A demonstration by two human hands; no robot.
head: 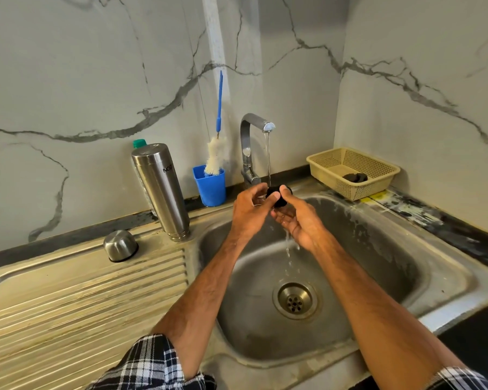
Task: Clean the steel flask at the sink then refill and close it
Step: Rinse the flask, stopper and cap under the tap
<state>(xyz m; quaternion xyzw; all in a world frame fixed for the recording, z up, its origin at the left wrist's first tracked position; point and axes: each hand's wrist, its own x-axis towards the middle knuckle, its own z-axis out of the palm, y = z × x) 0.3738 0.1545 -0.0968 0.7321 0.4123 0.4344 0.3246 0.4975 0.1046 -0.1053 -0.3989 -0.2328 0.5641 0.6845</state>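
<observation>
Rinsing black stopper under tap, pinching it with left hand and right hand; leaving steel flask upended; refilling and closing presumably outstanding.

1. the ribbed draining board lies bare toward its near edge, a wide way in from the left.
2. at its far side the steel flask stands at the basin's corner, with the steel cap near it on the left.
3. a blue cup with a brush fills the gap between flask and tap.
4. the left hand and right hand hold a black lid under the tap, blocking the back of the sink basin; the floor round the drain lies open.
5. a basket takes up the right back counter.
</observation>
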